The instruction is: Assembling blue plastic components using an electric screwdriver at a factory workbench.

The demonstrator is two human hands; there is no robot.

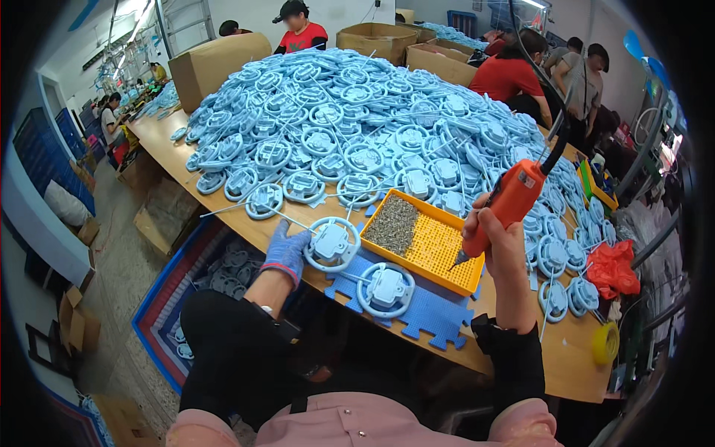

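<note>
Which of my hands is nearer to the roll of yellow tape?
Right. The right hand holds an orange screwdriver left of the roll; the gloved left hand is farther left, past the yellow tray.

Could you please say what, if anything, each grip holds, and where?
Right grip: orange screwdriver, by its body. Left grip: blue ring part, apparently by its left rim.

Worker's hands — two: one blue-gloved left hand [287,249], one bare right hand [495,229]. Orange-bodied electric screwdriver [514,195]: one. Yellow rectangular plastic tray [449,244]: one, containing small metallic screws [393,225] beyond counting. Light-blue ringed plastic parts: one at the left hand [331,243], one lying on blue jigsaw-edged foam matting [439,320], and a heap [342,123] too dense to count. Crumpled red plastic bag [613,270]: one. Yellow tape roll [612,344]: one. Brown cardboard boxes [218,71] behind the heap — at least three. People in red shirts [304,39]: two.
</note>
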